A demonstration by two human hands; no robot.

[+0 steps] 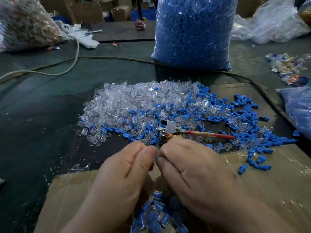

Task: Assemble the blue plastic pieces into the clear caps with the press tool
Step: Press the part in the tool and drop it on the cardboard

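A heap of clear caps [131, 101] covers the middle of the table, with loose blue plastic pieces [235, 118] mixed in and spread to its right. The press tool [175, 130], metal with a red handle, lies at the heap's near edge. My left hand [124, 172] and my right hand [190, 167] meet fingertip to fingertip just in front of the tool. Both pinch a small piece between them; it is mostly hidden by the fingers. Below my hands, assembled blue-in-clear caps [156, 214] fill an open cardboard box [269, 190].
A tall clear bag of blue pieces [193, 31] stands behind the heap. Another bag [297, 111] lies at the right edge, and a bag of mixed parts [25, 22] sits at the far left. A cable [70, 64] crosses the dark table. Scrap bits [286, 66] lie at the far right.
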